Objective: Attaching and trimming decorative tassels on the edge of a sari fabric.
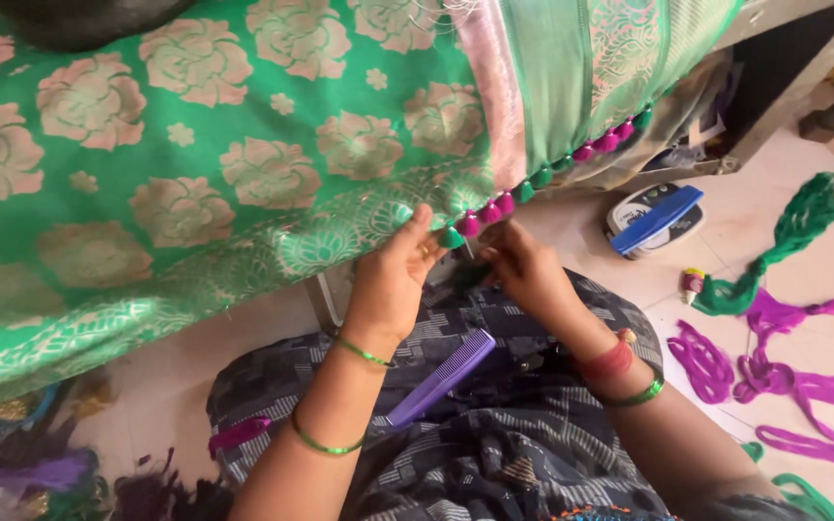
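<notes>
Fingers (424, 232) of our left hand (393, 275) pinch the sari edge (378, 217); right hand (523, 265) grips the green tassel (451, 237); we keep it taut.

Soft daylight filled the room, brightest on the pale floor (774, 207) at the right. Shadow pooled under the green cloth (195, 145). Edges bowed slightly; the bottom-left corner lay dim and blurred.

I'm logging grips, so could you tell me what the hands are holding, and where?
The left hand pinches the green fabric at its tasselled edge, by a green tassel. What the right hand holds cannot be told.
</notes>
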